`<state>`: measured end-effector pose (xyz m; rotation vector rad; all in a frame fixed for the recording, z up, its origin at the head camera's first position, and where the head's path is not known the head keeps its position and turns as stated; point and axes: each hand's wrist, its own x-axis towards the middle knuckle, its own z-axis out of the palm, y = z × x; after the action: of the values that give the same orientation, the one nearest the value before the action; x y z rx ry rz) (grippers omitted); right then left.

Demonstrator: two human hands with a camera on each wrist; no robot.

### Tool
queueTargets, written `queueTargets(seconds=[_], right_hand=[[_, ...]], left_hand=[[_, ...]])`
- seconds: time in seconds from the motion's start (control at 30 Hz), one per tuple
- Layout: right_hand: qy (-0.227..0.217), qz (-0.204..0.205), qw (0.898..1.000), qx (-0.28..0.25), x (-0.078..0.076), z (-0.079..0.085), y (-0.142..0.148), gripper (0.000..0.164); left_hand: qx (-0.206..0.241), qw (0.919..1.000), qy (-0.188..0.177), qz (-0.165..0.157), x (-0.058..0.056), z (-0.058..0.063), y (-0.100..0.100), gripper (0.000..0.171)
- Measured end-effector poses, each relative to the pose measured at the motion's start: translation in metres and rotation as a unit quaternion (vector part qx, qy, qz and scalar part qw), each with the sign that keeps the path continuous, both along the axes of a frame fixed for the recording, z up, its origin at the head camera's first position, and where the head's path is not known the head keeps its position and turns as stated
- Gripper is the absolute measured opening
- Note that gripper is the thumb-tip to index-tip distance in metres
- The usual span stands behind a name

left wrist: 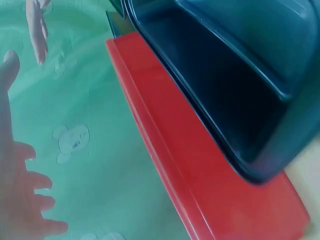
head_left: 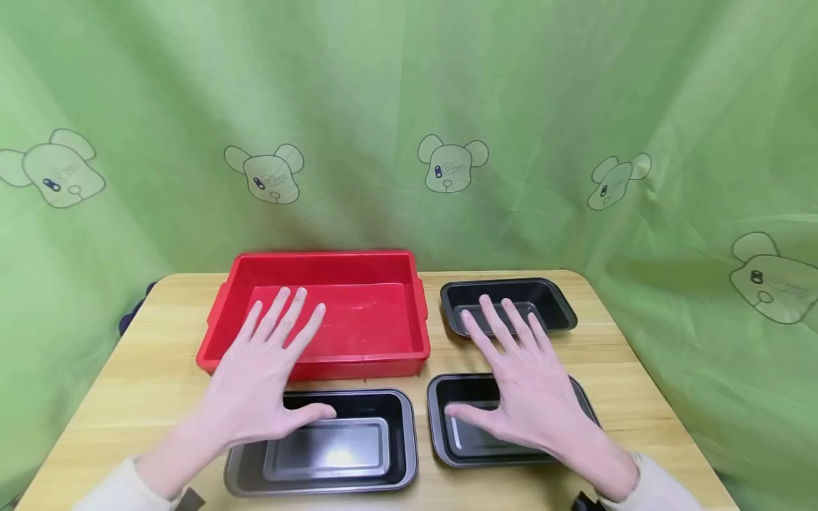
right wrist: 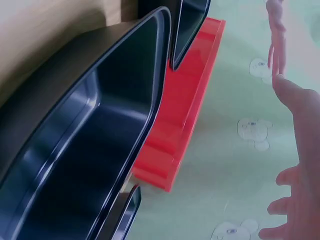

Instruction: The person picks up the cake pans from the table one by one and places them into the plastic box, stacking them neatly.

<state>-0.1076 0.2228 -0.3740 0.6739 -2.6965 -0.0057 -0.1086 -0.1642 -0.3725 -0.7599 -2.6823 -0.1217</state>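
Both hands hang palm down above the table with fingers spread, holding nothing. My left hand (head_left: 258,383) is over the near left corner of a red plastic tray (head_left: 377,365) and the left part of a dark loaf pan (head_left: 405,447). In the head view my right hand (head_left: 527,390) covers part of a second loaf pan (head_left: 441,426) at the near right. Its fingertips overlap a third loaf pan (head_left: 556,312) at the far right. The left wrist view shows the near left pan (left wrist: 210,90) large, beside the red tray. No contents show in the visible parts of the containers.
The wooden table (head_left: 115,397) carries the tray and pans close together. A green curtain (head_left: 358,85) with bear-head prints hangs behind and along both sides. Something dark blue (head_left: 131,312) sticks out beyond the table's left edge.
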Motion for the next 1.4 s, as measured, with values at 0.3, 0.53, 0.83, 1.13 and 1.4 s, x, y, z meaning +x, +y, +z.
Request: queueTargets(seconds=[0.3, 0.53, 0.83, 1.13, 1.4], right_hand=[[-0.025, -0.03, 0.998, -0.049, 0.003, -0.002, 0.03, 0.123], [-0.062, -0.067, 0.993, -0.081, 0.005, 0.0, 0.052, 0.118], [-0.123, -0.113, 0.976, -0.137, 0.007, 0.003, 0.081, 0.105], [-0.148, -0.146, 0.965, -0.159, 0.001, 0.0, 0.109, 0.091], [-0.193, -0.159, 0.948, -0.199, -0.007, -0.009, 0.134, 0.083]], left_hand=[[0.073, 0.9971, -0.019, 0.012, 0.001, 0.001, -0.036, 0.12], [0.15, 0.9791, -0.12, 0.068, 0.002, 0.006, -0.064, 0.109], [0.215, 0.9556, -0.157, 0.127, -0.001, 0.002, -0.099, 0.096], [0.303, 0.9218, -0.196, 0.142, -0.009, -0.011, -0.123, 0.083], [0.34, 0.9045, -0.21, 0.15, -0.017, -0.025, -0.14, 0.076]])
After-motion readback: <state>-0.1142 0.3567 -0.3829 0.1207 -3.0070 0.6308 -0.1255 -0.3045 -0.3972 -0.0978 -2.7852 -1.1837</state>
